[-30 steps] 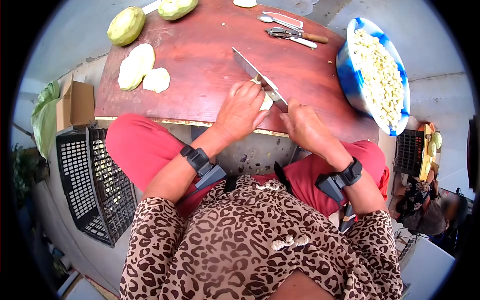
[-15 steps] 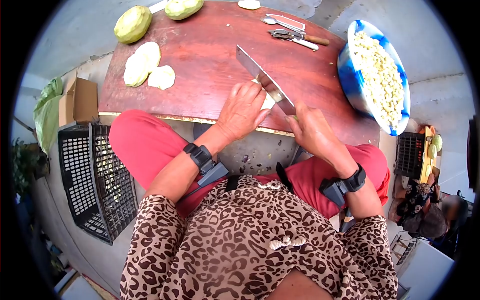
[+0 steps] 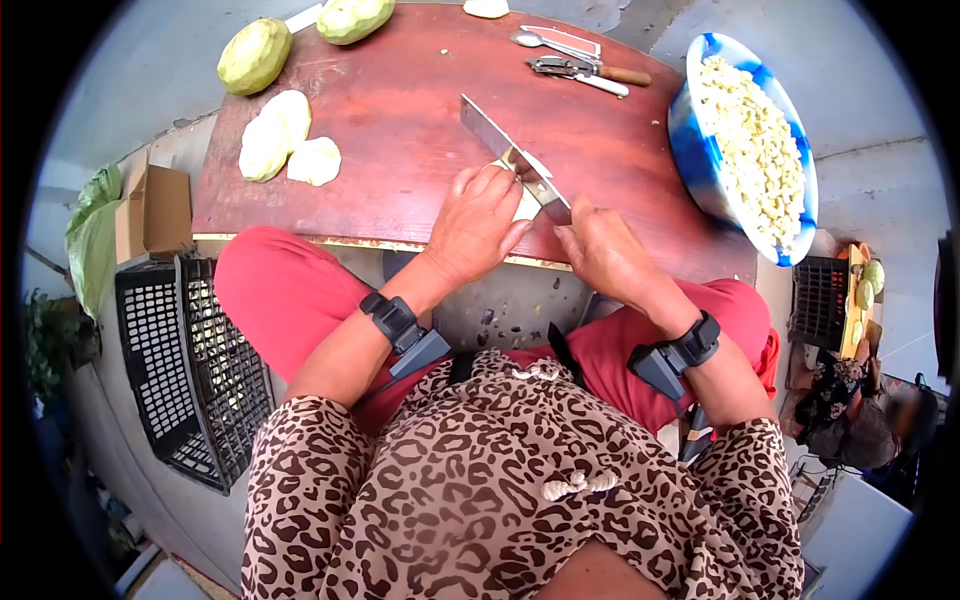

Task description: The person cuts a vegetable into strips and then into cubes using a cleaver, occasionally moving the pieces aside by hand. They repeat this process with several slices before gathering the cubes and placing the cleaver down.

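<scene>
My right hand (image 3: 612, 252) grips the handle of a broad-bladed kitchen knife (image 3: 492, 133), its blade slanting away over the red table. Under the closed fingers of my left hand (image 3: 472, 228) a piece of pale green vegetable (image 3: 526, 207) is pinned near the table's front edge, mostly hidden by the hand and blade. On the far side of the blade shows a thin cut slice (image 3: 540, 166). To the left lie pale cut rounds (image 3: 275, 133) and a smaller round (image 3: 315, 161).
Two peeled whole vegetables (image 3: 255, 56) sit at the table's (image 3: 400, 110) back left. A peeler (image 3: 560, 67), knives and a spoon (image 3: 530, 39) lie at the back. A blue-white basin (image 3: 684, 130) of diced pieces stands right. Black crates (image 3: 220, 350) are left; a person (image 3: 850, 410) sits far right.
The knife's blade has shifted slightly toward my left hand, and a slice now shows on its far side. My left hand keeps its hold on the vegetable piece.
</scene>
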{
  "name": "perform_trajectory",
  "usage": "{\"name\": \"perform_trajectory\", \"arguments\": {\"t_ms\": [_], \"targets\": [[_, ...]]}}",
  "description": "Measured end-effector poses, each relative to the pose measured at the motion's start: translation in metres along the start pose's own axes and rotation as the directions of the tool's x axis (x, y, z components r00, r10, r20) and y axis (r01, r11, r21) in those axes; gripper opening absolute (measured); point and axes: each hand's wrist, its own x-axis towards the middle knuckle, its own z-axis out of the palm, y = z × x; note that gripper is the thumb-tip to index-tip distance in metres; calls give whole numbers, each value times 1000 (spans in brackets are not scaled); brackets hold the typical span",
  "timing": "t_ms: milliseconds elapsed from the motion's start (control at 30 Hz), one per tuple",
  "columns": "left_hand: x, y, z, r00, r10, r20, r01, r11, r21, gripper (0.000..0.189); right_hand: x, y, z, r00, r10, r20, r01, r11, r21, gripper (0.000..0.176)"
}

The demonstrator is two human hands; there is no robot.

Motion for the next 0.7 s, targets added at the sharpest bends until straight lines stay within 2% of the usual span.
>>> {"name": "perform_trajectory", "arguments": {"t_ms": [200, 300, 500, 700], "targets": [[-6, -2, 4, 1000, -9, -23, 9, 1000, 4, 51, -4, 2, 0, 1000, 21, -22, -21, 1000, 6, 21], [-5, -1, 2, 999, -37, -26, 36, 999, -25, 52, -10, -1, -5, 997, -32, -71, 33, 999, 16, 21], [-6, -1, 3, 999, -35, -27, 35, 999, -24, 52, -17, -4, -11, 992, -111, -53, 112, 993, 20, 21], [-6, 0, 2, 999, -36, -23, 36, 999, -12, 52, -12, -8, -13, 996, -84, -1, 84, 996, -33, 21]]}}
